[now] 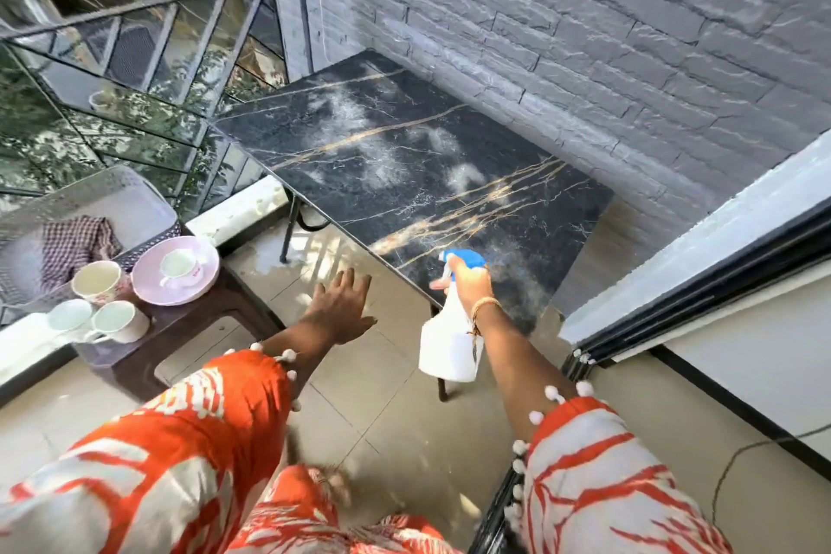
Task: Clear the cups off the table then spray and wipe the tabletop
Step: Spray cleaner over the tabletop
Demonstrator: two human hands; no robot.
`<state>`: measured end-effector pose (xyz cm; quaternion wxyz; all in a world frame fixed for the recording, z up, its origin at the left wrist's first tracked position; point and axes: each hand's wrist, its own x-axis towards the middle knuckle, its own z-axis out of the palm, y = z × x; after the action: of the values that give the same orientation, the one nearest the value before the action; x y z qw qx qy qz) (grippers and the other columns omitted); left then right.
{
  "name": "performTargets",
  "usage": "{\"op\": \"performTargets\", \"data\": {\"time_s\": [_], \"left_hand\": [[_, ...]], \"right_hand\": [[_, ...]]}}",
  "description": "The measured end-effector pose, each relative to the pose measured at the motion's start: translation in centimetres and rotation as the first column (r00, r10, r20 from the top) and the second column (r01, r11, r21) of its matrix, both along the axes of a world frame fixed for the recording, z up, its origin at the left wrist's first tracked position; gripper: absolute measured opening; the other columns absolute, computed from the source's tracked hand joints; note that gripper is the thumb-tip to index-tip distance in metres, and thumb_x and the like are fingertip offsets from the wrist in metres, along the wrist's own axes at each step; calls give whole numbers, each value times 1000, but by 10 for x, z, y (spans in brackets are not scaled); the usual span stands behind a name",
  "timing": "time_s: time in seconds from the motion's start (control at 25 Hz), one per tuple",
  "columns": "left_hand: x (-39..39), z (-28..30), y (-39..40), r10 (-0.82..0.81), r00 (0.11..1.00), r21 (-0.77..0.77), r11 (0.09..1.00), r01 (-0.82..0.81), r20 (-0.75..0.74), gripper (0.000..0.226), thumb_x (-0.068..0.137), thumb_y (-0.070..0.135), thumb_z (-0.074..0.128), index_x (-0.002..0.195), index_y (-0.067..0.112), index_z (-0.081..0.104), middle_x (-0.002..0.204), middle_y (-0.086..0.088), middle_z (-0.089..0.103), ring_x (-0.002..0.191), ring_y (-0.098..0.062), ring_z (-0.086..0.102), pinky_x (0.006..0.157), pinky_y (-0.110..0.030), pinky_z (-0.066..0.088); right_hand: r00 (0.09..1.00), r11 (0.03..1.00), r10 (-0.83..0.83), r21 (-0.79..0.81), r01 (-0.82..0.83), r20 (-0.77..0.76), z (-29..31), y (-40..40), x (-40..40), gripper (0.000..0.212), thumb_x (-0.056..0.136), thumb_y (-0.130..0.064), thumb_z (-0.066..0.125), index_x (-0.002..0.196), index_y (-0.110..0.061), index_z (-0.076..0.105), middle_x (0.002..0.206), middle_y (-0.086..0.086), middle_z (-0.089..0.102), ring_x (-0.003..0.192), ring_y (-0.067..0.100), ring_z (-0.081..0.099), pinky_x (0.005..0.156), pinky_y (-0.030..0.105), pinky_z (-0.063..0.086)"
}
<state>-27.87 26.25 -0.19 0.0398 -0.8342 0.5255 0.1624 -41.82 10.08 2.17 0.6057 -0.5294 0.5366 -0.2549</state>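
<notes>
Right hand [467, 283] grips the spray bottle [449, 346] by its neck; trigger finger hidden behind the blue head. Left hand [344, 304] empty, fingers spread, over floor beside the table [404, 157]. Tabletop carries hazy white patches. Cups [96, 283] stand on the stool [180, 324], left; checked cloth [74, 245] lies behind them.

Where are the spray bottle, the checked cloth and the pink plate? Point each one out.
spray bottle [449, 349], head view, on its white body.
checked cloth [74, 245], head view, on the middle of the fabric.
pink plate [155, 290], head view, on its bare near rim.
</notes>
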Motion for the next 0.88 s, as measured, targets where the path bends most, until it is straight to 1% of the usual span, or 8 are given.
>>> {"op": "performTargets", "data": {"time_s": [0.12,0.2,0.28,0.4,0.52,0.68,0.8,0.88], "left_hand": [[28,-4,5,12,1000,16,1000,-12,-25,81,90,55,52,151,15,17,157,-18,17,146,-32,21,112,-56,29],[46,-5,6,-7,999,27,1000,8,-38,80,91,54,52,151,15,17,157,-18,16,146,-32,20,112,-56,28],[69,-7,7,-33,998,34,999,35,-48,79,91,54,51,150,15,17,157,-17,16,146,-32,20,112,-56,28],[105,-12,8,-57,997,24,998,58,-46,78,91,53,52,151,15,17,158,-17,16,146,-32,19,113,-57,27],[135,-14,6,-72,995,23,997,74,-65,81,92,51,53,152,15,14,160,-19,11,147,-33,17,114,-57,26],[182,-17,12,-57,995,18,998,59,-83,81,92,51,53,153,16,14,159,-18,12,147,-33,19,114,-57,26],[212,-19,26,-23,997,18,1000,25,-75,80,92,53,51,152,16,14,158,-18,16,145,-34,23,112,-55,29],[235,-20,46,40,996,27,999,-38,-76,79,91,53,52,152,17,15,156,-17,20,142,-34,28,108,-54,33]], "right_hand": [[998,998,-58,-38,58,-13,-1,5,29,11,94,-8,51,89,0,56,41,-6,49,27,9,50,33,16,34],[992,993,-115,-34,113,-56,-5,6,48,20,89,-19,56,94,-1,49,33,-7,43,24,10,41,34,17,32],[986,994,-110,2,111,-128,-15,4,66,31,86,-25,60,100,1,49,31,-7,44,24,12,43,34,16,31],[980,997,-64,36,72,-187,-18,3,92,26,92,-16,58,110,2,53,55,4,57,28,8,53,32,15,35],[968,987,-163,-43,157,-190,-21,1,113,19,94,-7,53,105,9,53,69,12,50,25,3,46,32,15,36],[956,984,-177,-48,170,-236,-27,8,149,43,82,-27,55,107,8,52,66,12,52,26,7,46,43,20,41],[986,992,-87,-99,74,-140,-20,19,190,21,91,-2,50,102,11,62,67,9,52,39,1,54,42,14,43],[995,993,23,-113,-34,-95,-20,35,228,22,93,6,45,93,4,66,71,9,52,41,6,56,37,14,41]]}}
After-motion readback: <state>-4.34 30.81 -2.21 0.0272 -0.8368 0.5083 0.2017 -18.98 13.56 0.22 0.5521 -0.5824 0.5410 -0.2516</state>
